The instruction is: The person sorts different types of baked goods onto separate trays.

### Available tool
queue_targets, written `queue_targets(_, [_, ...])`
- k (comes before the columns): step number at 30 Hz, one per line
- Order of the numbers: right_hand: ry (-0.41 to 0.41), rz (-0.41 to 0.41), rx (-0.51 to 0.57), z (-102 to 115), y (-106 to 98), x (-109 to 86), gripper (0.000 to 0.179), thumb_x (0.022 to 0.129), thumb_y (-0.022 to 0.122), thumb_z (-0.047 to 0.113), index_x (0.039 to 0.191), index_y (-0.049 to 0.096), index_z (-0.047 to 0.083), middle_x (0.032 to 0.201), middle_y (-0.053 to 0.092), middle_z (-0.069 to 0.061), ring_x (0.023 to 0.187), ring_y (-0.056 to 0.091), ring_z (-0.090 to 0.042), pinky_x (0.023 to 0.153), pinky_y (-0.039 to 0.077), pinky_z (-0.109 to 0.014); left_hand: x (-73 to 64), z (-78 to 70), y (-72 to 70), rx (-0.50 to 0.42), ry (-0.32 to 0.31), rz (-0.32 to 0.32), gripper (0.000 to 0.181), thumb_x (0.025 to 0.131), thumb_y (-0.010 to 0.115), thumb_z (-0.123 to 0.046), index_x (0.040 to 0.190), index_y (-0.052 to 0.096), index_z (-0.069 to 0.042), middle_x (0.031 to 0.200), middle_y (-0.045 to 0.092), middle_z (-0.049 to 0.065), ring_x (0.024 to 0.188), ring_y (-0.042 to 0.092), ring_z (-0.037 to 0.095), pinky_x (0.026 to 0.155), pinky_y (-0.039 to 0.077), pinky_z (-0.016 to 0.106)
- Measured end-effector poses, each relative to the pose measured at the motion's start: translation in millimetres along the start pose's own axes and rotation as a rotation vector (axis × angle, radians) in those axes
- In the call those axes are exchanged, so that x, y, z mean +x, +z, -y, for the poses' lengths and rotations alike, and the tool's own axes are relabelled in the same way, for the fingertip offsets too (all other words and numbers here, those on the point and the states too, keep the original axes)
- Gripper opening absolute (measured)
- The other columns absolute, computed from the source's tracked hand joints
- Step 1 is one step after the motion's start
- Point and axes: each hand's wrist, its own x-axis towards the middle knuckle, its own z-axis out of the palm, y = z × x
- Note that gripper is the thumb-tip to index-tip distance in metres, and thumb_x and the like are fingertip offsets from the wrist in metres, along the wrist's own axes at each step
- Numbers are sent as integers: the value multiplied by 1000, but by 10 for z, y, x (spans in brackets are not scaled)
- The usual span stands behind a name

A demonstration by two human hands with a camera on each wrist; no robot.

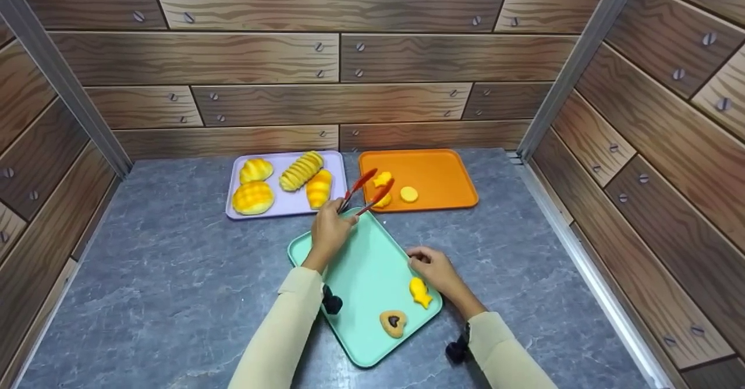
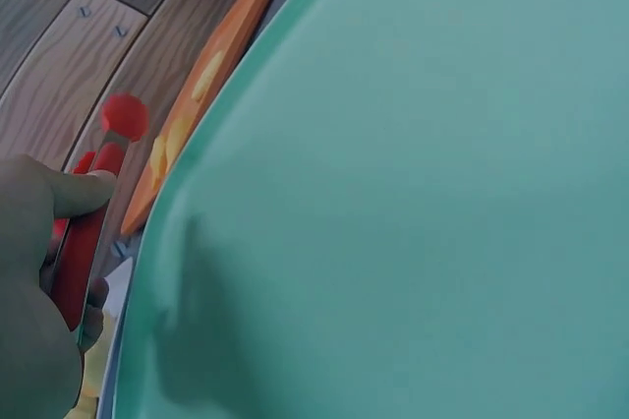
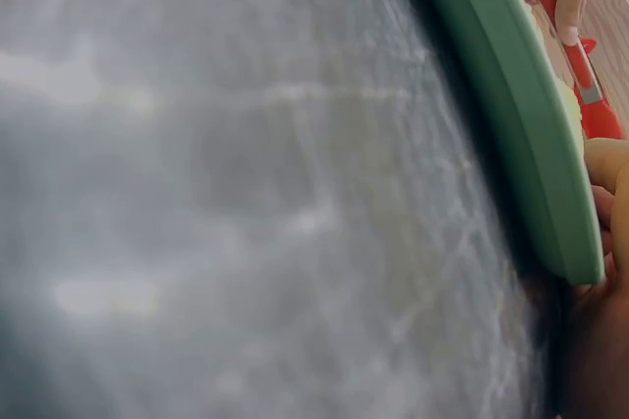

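My left hand point(image 1: 332, 230) holds a pair of red-tipped tongs point(image 1: 372, 193). Their two arms stand apart, with the tips above the left part of the orange tray point(image 1: 445, 176). Small yellow pieces lie there: a star-like one point(image 1: 382, 179), a round one point(image 1: 409, 194) and one partly hidden by the tongs. My right hand point(image 1: 435, 269) grips the right long edge of the green tray point(image 1: 361, 284); in the right wrist view its fingers are at the rim point(image 3: 531, 144). A yellow fish-shaped piece point(image 1: 419, 293) and a heart-shaped cookie point(image 1: 393, 323) with a dark centre lie on this tray.
A lilac tray point(image 1: 285, 202) stands at the back left. It bears several toy breads, among them a round bun point(image 1: 253, 197) and a twisted loaf point(image 1: 301, 171). Wood-patterned walls point(image 1: 256, 57) enclose the grey marbled tabletop point(image 1: 192, 272) at the back and sides.
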Motion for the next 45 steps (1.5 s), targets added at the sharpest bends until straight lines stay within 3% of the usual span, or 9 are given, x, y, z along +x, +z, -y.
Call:
queue_targets(5, [3, -6, -13, -2, 1, -1, 23, 97, 66, 20, 117, 73, 13, 101, 69, -4, 83, 57, -15, 77, 48, -29, -106, 7, -95, -23, -25, 37, 58, 79, 85, -22, 133, 66, -9, 128, 66, 9, 118, 63, 30, 101, 48, 47])
queue_targets(15, [11, -19, -8, -17, 13, 18, 21, 96, 67, 19, 114, 74, 12, 97, 68, -4, 81, 57, -15, 76, 47, -28, -421, 55, -262, -52, 18, 72, 58, 75, 87, -18, 130, 69, -11, 125, 68, 10, 116, 63, 32, 99, 48, 48])
queue_targets(31, [-3, -21, -31, -4, 13, 31, 21, 96, 67, 20, 115, 74, 12, 99, 69, -3, 85, 58, -16, 79, 48, -31, -977, 114, -524, -201, 29, 230, 56, 79, 85, -18, 131, 68, -11, 126, 67, 6, 119, 61, 26, 101, 49, 46])
queue_targets(39, [-14, -20, -32, -14, 20, 24, 20, 97, 66, 19, 114, 74, 12, 99, 69, -3, 84, 58, -15, 78, 48, -30, -1204, 134, -656, -181, 28, 315, 63, 78, 85, -18, 135, 64, -6, 131, 65, 9, 123, 60, 28, 102, 49, 48])
queue_targets(45, [-15, -17, -10, -23, 16, 32, 22, 96, 67, 19, 116, 73, 11, 101, 69, -5, 84, 58, -13, 77, 48, -28, -1339, 169, -737, -129, 75, 390, 61, 76, 86, -20, 132, 66, -6, 130, 65, 11, 123, 60, 29, 102, 49, 49])
